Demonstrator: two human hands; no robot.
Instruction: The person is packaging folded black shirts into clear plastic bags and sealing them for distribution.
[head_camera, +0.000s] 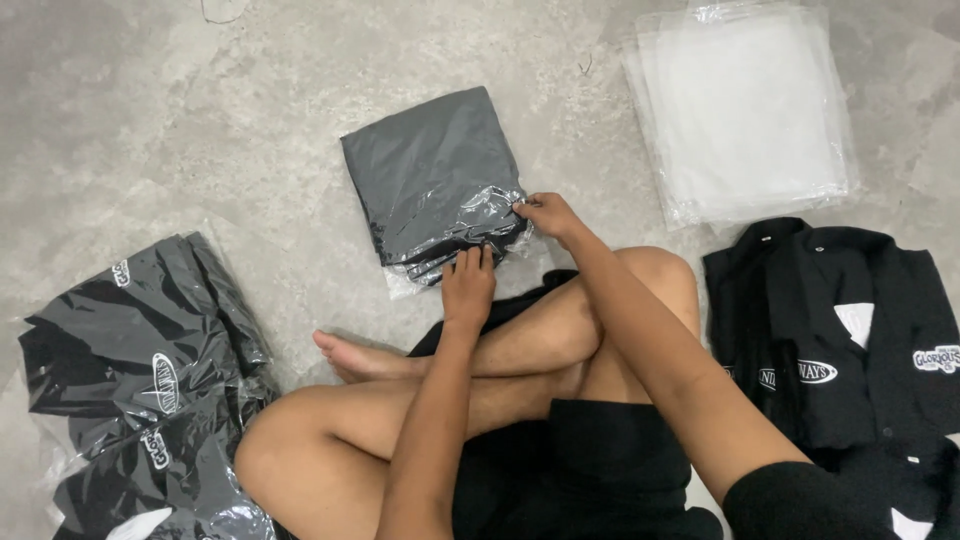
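The concrete floor (200, 120) is carrying everything, and most of its far-left stretch is lying bare, giving the widest open room for moving.

At the right edge of the floor a heap of black shirts (850, 340) is lying unbagged, collars and white patches showing, so that share of the work appears to be waiting. At the near-left corner a pile of bagged shirts (140, 390) is sitting in glossy plastic, seemingly finished. Toward the far-right corner a stack of empty clear bags (745, 110) is lying flat, its near edge just beside the unbagged heap, so plenty of bags are remaining.

In the middle of the floor, just beyond the person's crossed legs, the folded dark shirt (430, 170) is lying inside its clear bag (455, 235). The far part of the plastic is lying smooth over the cloth, while the near end is bunching and wrinkling, with a loose strip of plastic sticking out past the shirt toward the knees. By that look, this piece is nearly done, with only the open end left to be settled.

The right hand (550, 215) is pinching the wrinkled plastic at the shirt's near-right corner, fingers closed on it. The left hand (468, 285) is pressing flat on the near edge of the bag, fingers extended and together, gripping nothing.

Room is being tight at the near side, where the legs are sitting close to the bag; left and far sides are staying open.
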